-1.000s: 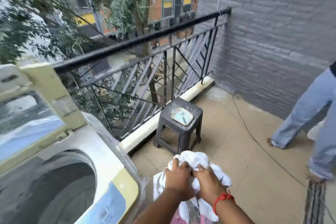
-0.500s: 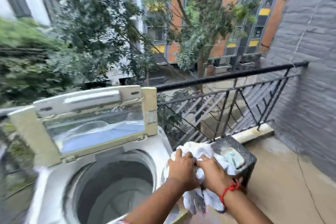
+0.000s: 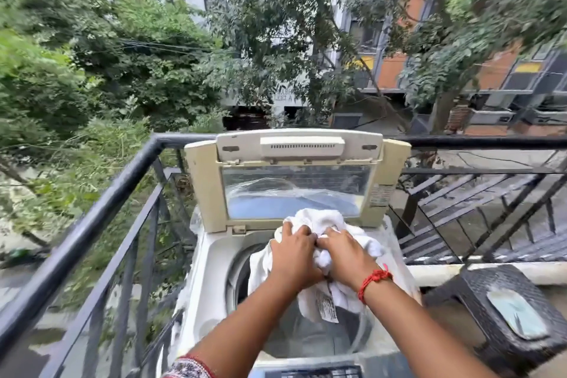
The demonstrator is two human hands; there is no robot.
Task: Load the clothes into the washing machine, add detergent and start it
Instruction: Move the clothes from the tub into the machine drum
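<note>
A top-loading washing machine (image 3: 211,258) stands in front of me on a balcony, its cream lid (image 3: 294,175) raised upright. A bundle of white clothes (image 3: 313,219) with a printed care label hangs over the open drum (image 3: 306,334). My left hand (image 3: 293,258) and my right hand (image 3: 345,255) both grip the bundle from above, side by side. A red thread band circles my right wrist. The bottom of the drum is mostly hidden by the cloth and my arms.
A black metal railing (image 3: 101,202) runs along the left and behind the machine. A dark woven stool (image 3: 478,294) stands at the right with a pale green rectangular object (image 3: 515,313) on top. Trees and buildings lie beyond.
I have turned left to face the machine squarely. Both hands have carried the white bundle from beside the stool to over the open drum.
</note>
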